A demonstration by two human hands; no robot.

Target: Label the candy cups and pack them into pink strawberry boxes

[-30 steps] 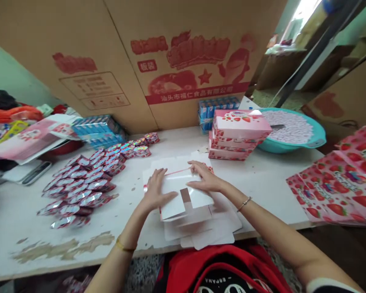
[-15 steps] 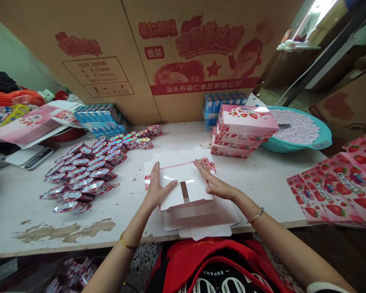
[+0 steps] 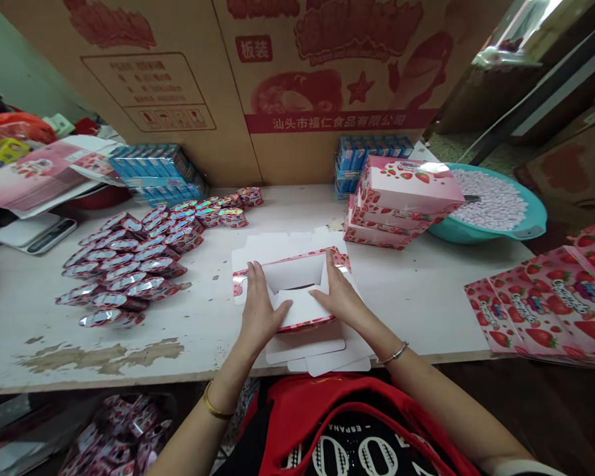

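Note:
A small carton (image 3: 305, 311) with a white inside and a strawberry-print outside stands in front of me, its top gaping. My left hand (image 3: 260, 307) presses its left side, with the thumb over the front flap. On the opposite side my right hand (image 3: 340, 294) grips the wall, its thumb also on the front flap. Between the hands the carton's hollow shows, with a dark slit at the flap's edge. Underneath lie flat white carton blanks (image 3: 272, 248), partly hidden by the carton and my hands.
Rows of shiny wrapped packs (image 3: 129, 264) lie to the left. Strawberry boxes (image 3: 401, 198) are stacked behind right, beside a turquoise basin (image 3: 533, 221) of small pale pieces. Printed strawberry sheets (image 3: 540, 304) overhang the right edge. Blue packs (image 3: 153, 172) stand against a large cardboard box (image 3: 178, 79).
The white top with its brown strip has given way to an open hollow. Both hands have stayed at the sides, thumbs now over the front flap. The camera view has tilted down.

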